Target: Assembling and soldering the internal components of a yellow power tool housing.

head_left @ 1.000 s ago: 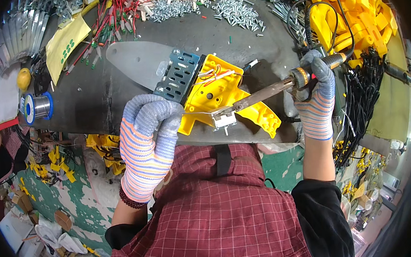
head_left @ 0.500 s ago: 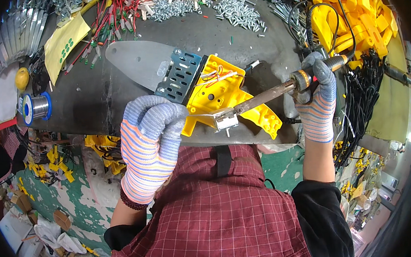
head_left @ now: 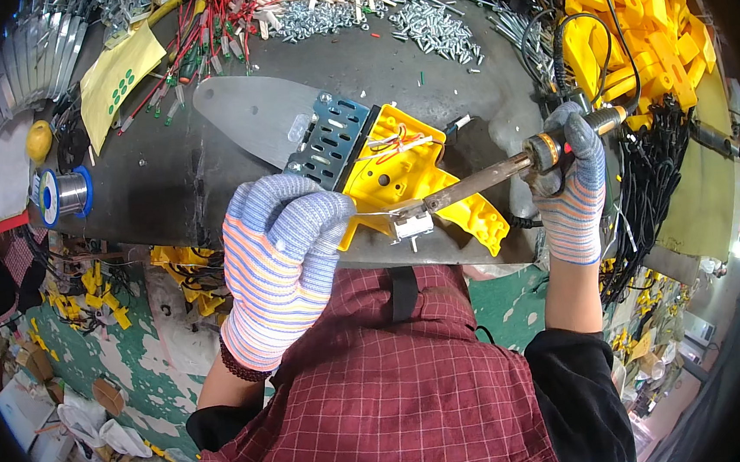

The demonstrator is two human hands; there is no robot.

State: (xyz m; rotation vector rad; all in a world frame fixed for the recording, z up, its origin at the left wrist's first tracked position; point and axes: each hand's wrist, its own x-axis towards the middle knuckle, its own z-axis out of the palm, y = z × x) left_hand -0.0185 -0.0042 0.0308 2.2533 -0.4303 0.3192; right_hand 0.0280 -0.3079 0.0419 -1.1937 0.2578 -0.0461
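My left hand (head_left: 280,247), in a striped knit glove, grips the near edge of a yellow plastic housing (head_left: 409,176) with a grey slotted metal plate (head_left: 332,138) fixed to its far left side. Thin wires lie inside the housing. A soldering iron (head_left: 487,174) is gripped at its handle by my gloved right hand (head_left: 571,193), and its tip rests at a small white switch part (head_left: 411,224) on the housing's near edge, just right of my left fingers.
A solder spool (head_left: 63,194) stands at the left of the dark bench (head_left: 176,194). Screws (head_left: 432,22) and red wires (head_left: 223,25) lie at the back. Yellow plastic shells (head_left: 632,28) and black cables (head_left: 659,200) pile at the right. A flat metal plate (head_left: 247,110) lies behind the housing.
The iron's handle has dipped slightly and its tip stays at the white part. My left hand holds the housing in the same place.
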